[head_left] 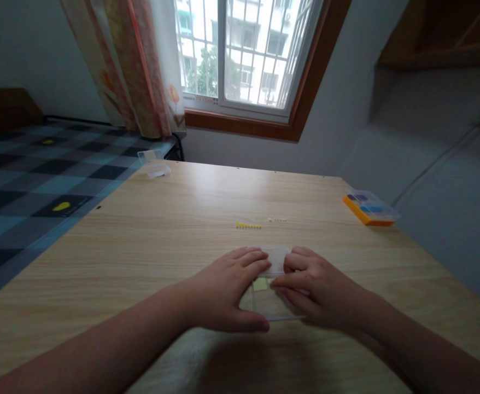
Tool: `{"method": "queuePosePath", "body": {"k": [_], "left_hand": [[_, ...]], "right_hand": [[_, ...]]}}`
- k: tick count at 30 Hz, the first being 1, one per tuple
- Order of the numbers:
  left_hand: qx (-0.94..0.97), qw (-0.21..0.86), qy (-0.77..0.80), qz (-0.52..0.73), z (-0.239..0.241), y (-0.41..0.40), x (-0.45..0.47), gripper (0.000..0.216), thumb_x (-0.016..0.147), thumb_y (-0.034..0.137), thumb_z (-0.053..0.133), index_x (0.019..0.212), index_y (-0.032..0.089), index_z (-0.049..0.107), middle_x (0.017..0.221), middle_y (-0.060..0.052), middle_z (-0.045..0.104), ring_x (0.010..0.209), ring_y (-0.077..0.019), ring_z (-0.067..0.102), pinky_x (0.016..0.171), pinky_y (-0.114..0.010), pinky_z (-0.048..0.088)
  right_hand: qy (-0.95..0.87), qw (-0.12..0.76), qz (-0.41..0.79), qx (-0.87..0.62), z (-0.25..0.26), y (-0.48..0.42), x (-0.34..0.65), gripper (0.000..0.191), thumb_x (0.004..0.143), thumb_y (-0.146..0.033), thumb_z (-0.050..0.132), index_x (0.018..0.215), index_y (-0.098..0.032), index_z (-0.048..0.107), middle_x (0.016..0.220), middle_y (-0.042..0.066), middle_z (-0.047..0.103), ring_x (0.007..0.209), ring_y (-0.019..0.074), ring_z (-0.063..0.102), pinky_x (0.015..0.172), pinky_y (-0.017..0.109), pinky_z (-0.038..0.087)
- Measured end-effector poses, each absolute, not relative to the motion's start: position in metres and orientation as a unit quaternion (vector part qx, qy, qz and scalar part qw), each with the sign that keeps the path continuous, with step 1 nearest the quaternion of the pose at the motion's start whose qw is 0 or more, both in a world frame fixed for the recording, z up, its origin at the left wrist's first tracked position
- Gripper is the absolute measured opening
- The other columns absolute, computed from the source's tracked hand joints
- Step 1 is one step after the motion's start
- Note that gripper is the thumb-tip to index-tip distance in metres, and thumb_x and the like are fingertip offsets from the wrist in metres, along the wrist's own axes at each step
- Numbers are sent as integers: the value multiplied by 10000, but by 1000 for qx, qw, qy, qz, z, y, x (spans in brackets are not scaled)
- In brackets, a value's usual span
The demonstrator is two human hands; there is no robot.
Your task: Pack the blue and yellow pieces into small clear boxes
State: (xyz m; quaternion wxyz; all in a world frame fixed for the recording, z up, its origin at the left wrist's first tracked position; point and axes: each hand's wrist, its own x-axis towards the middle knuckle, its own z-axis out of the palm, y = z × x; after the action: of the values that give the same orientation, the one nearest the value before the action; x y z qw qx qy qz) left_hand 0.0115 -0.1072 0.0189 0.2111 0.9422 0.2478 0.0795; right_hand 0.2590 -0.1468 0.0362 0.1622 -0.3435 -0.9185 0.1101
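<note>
A clear plastic box (281, 312) lies with its lid (276, 260) folded back on the wooden table, near its front. My left hand (235, 290) grips the box's left side, fingers over the lid and thumb along the front edge. Inside, near the hinge, a pale yellow square (260, 284) shows. My right hand (316, 284) is closed over the box's right part, thumb and index finger pinched together beside the yellow square. Whatever small piece it may hold is too small to name.
Beyond the box, a row of small yellow pieces (248, 225) and some whitish pieces (279, 220) lie on the table (162, 235). An orange case with a clear cover (369, 210) sits by the right edge. Another open clear box (154, 164) stands at the far left corner.
</note>
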Motion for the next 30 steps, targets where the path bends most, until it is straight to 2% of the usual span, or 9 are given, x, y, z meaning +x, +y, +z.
{"method": "queuePosePath", "body": {"k": [7, 14, 30], "left_hand": [[942, 210, 248, 89, 17, -105, 12, 986, 743, 690, 769, 1493, 112, 492, 1565, -212, 453, 1462, -395, 402, 1218, -545, 316], [943, 208, 240, 101, 17, -106, 13, 953, 746, 671, 772, 1481, 127, 503, 1550, -209, 475, 1451, -386, 423, 1215, -536, 317], [939, 221, 236, 116, 16, -106, 12, 939, 761, 705, 740, 1460, 116, 524, 1541, -217, 483, 1442, -402, 427, 1211, -557, 318]], "right_hand": [[-917, 153, 119, -350, 27, -146, 259, 255, 1001, -197, 524, 806, -176, 687, 780, 25, 542, 747, 163, 462, 732, 327, 341], [-914, 164, 122, -352, 24, -144, 257, 276, 1007, -206, 516, 760, -169, 635, 760, 15, 523, 720, 145, 466, 680, 299, 321], [-917, 166, 116, -344, 25, -145, 257, 275, 1012, -206, 491, 802, -172, 664, 734, 9, 507, 686, 141, 454, 658, 291, 318]]}}
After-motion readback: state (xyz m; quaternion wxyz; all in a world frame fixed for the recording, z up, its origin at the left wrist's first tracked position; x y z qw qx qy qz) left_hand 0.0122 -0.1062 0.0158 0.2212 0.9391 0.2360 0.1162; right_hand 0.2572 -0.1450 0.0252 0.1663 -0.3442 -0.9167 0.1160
